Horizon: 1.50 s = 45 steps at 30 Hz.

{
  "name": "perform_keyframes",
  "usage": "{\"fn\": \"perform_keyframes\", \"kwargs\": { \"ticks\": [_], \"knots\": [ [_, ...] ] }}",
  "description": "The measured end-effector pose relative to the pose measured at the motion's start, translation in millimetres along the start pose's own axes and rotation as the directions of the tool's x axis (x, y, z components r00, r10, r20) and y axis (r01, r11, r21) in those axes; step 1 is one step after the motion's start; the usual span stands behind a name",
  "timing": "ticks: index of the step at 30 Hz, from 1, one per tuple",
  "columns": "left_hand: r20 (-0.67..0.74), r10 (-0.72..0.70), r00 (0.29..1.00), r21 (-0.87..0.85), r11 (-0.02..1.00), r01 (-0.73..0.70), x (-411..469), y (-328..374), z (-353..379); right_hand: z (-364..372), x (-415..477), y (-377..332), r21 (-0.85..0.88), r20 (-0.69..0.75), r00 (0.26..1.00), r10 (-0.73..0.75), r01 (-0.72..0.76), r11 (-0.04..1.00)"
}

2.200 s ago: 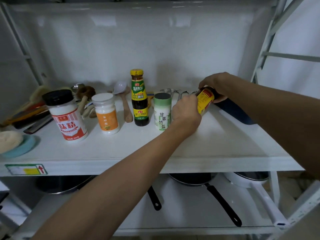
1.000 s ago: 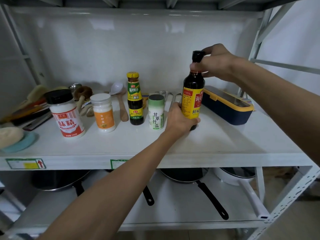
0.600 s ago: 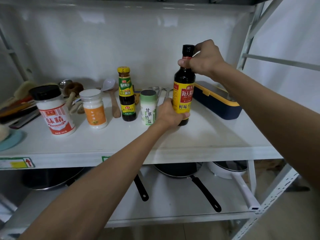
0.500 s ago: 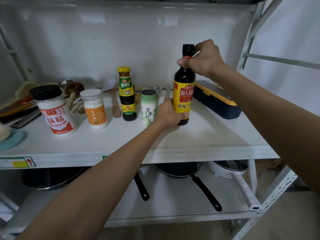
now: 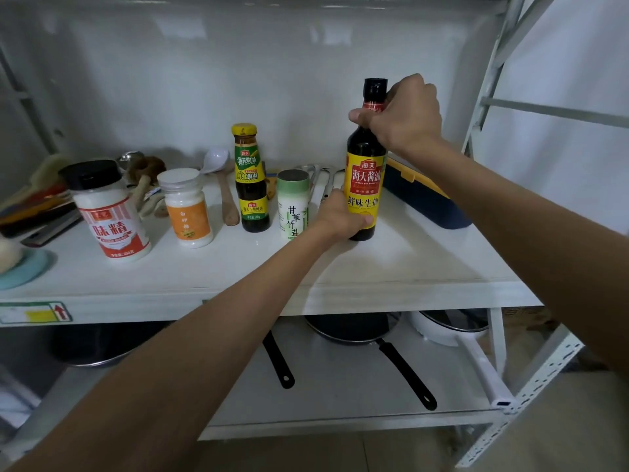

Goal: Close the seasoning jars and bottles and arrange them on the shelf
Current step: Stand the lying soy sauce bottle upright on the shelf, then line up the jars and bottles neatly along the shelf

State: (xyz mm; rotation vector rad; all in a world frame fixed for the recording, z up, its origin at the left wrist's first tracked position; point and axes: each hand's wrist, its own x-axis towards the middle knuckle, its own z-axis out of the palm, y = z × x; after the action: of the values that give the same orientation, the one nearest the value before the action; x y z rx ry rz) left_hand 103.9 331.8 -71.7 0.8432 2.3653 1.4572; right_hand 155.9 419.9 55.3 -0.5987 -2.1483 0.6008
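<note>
We see the tall dark soy sauce bottle with a yellow label (image 5: 366, 172) upright on the white metal shelf (image 5: 391, 267), just right of the green-capped salt jar (image 5: 292, 204); our left hand (image 5: 340, 216) wraps its base; our right hand (image 5: 405, 117) closes around its black-capped neck.

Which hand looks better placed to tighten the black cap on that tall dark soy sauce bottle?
The right hand: it already grips the neck beside the black cap, while the left hand steadies the tall dark soy sauce bottle low down.
</note>
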Motion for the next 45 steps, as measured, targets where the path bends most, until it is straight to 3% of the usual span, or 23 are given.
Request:
{"fn": "perform_keyframes", "kwargs": {
  "ticks": [5, 10, 15, 20, 24, 31, 45],
  "knots": [
    [-0.103, 0.024, 0.994, 0.011, 1.000, -0.023, -7.9, -0.6, 6.0, 2.3, -1.9, 2.4, 0.015, -0.007, 1.000, 0.007, -0.007, 1.000],
    [-0.042, 0.003, 0.999, 0.035, 0.999, -0.001, -21.0, 5.6, -5.0, -5.3, -6.1, 0.8, 0.112, 0.051, 0.999, -0.005, 0.000, 0.994],
    [-0.101, 0.024, 0.995, 0.061, 0.998, -0.018, -47.8, 6.2, -27.5, -2.4, -41.7, 16.2, 0.217, 0.087, 0.995, 0.051, -0.069, 0.974],
    [-0.309, 0.018, 0.951, 0.027, 1.000, -0.011, -67.5, -20.2, -60.6, 20.5, -83.4, 49.8, 0.333, 0.221, 0.960, 0.171, -0.239, 0.912],
    [-0.441, -0.078, 0.894, 0.026, 0.995, 0.099, -69.6, -49.9, -82.5, 40.9, -113.1, 68.4, 0.245, 0.300, 0.907, 0.296, -0.373, 0.895],
    [-0.388, -0.043, 0.921, 0.108, 0.990, 0.092, -59.6, -65.0, -82.3, 63.3, -121.7, 68.8, 0.275, 0.259, 0.931, 0.258, -0.327, 0.904],
    [-0.370, -0.034, 0.928, 0.010, 0.999, 0.040, -40.9, -53.4, -64.6, 49.4, -102.6, 95.8, 0.148, 0.189, 0.960, 0.208, -0.237, 0.960]
  ]
}}
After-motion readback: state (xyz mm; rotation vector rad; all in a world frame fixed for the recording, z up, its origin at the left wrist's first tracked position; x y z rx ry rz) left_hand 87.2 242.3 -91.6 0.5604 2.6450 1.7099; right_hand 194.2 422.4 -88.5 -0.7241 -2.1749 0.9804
